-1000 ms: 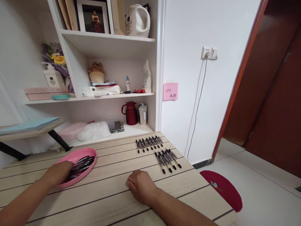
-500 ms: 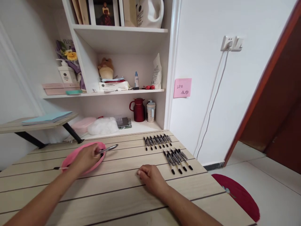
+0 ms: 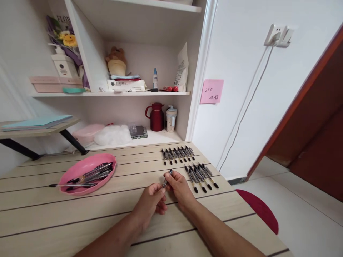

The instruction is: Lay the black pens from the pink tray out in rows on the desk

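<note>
Both hands meet over the middle of the wooden table (image 3: 107,221) and pinch one black pen (image 3: 167,177) between them. My left hand (image 3: 150,200) grips its lower end, and my right hand (image 3: 179,185) holds it near the upper end. Just right of the hands lie two rows of black pens: a far row (image 3: 177,154) and a near row (image 3: 200,174). A pink oval tray (image 3: 88,174) with several more pens sits at the left, and one pen (image 3: 72,185) sticks out over its left rim.
White shelves (image 3: 112,93) behind the table carry a red jug (image 3: 155,117), a cup, bottles and boxes. A pink sticky note (image 3: 211,91) hangs on the wall. The table's right edge drops to a tiled floor with a red mat (image 3: 258,208).
My left hand took a pen out of the pink tray and carried it right to the table's middle. My right hand lifted off the table and took hold of the pen too.
</note>
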`<state>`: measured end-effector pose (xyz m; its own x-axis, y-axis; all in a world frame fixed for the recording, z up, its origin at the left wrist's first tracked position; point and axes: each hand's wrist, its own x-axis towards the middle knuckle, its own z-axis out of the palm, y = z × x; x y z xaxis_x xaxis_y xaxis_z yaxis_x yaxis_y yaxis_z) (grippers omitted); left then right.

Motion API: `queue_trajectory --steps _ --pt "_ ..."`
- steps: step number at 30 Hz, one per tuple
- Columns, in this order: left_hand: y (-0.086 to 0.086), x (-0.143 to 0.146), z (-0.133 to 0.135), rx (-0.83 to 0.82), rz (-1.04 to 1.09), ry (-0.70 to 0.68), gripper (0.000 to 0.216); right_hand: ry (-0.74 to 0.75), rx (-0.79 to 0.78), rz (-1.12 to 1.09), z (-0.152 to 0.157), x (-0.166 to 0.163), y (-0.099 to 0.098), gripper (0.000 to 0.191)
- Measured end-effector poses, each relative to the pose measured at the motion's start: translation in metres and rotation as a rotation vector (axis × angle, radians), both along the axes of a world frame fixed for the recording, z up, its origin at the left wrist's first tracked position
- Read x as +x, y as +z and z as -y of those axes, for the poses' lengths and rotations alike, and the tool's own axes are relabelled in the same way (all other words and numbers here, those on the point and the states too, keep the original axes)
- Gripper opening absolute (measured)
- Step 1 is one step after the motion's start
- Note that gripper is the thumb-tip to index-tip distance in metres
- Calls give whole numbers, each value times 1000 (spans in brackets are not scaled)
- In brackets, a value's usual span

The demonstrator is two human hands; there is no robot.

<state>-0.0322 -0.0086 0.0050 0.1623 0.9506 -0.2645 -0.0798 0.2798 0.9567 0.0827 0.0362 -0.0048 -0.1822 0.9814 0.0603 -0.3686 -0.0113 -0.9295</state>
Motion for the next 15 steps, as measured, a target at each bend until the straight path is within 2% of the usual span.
queue_trajectory --steps 7,12,15 --pt "-2 -2 4 -31 -43 -88 32 15 -15 40 4 -5 -5 32" --pt "3 -8 10 -17 142 -184 35 87 -64 -52 4 -1 -3 34" --pt "3 -7 12 6 199 -192 37 88 -56 -76 1 1 -2 33"
